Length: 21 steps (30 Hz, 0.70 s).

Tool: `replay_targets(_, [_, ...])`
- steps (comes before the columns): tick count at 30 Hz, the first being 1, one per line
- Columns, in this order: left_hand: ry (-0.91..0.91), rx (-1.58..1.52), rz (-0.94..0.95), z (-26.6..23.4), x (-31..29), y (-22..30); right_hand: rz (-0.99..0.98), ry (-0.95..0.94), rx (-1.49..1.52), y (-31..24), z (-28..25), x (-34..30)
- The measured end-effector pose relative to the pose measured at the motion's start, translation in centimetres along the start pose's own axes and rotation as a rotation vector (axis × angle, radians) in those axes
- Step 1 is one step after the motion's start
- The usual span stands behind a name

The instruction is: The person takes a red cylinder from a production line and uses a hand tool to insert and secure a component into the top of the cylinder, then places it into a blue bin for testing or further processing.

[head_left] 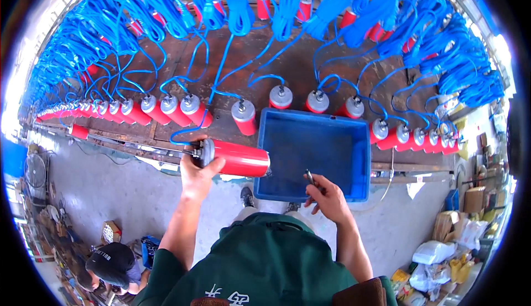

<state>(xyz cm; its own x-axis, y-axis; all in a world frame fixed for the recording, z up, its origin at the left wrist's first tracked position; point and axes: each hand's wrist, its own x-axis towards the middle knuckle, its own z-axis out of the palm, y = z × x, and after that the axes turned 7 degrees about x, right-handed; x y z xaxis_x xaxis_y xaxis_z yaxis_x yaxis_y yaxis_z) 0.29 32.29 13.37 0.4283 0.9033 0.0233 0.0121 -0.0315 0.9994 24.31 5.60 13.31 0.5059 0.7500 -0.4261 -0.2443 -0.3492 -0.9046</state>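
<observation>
My left hand (202, 168) is wrapped round the grey end of a red cylinder (240, 158), which lies sideways with its far end over the left rim of a blue bin. A blue cable runs from that grey end up toward the bench. Over the front part of the blue bin (362, 181), my right hand (326, 195) pinches a small dark pen-like tool (309, 176), its tip pointing up and away from me. The tool's exact kind is too small to tell. Inside the bin a dark bluish floor shows.
Red cylinders with grey caps (243, 117) stand in a long row along the worn brown bench (182, 46). Bundles of blue cable (287, 7) hang behind them. A co-worker (113, 264) crouches at lower left. Bags and boxes (437, 250) are piled at right on the grey floor.
</observation>
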Motion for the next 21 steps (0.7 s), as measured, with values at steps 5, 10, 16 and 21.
replay_targets(5, [-0.004, -0.269, -0.388, 2.6, -0.2, -2.6, -0.023, 0.007, -0.173, 2.1, -2.4, -0.4])
replay_targets(10, [0.031, -0.123, -0.498, 4.3, 0.2, -5.6, -0.007, 0.025, -0.004, 2.1, -3.4, -1.7])
replay_targets(16, [-0.014, -0.295, -0.655, 4.7, 0.3, -7.7, -0.079, 0.031, 0.017, 1.6, -2.9, -0.7])
replay_targets(21, [-0.049, -0.289, -0.638, 4.7, 0.4, -7.2, -0.252, 0.115, -0.185, 0.7, -2.0, 1.1])
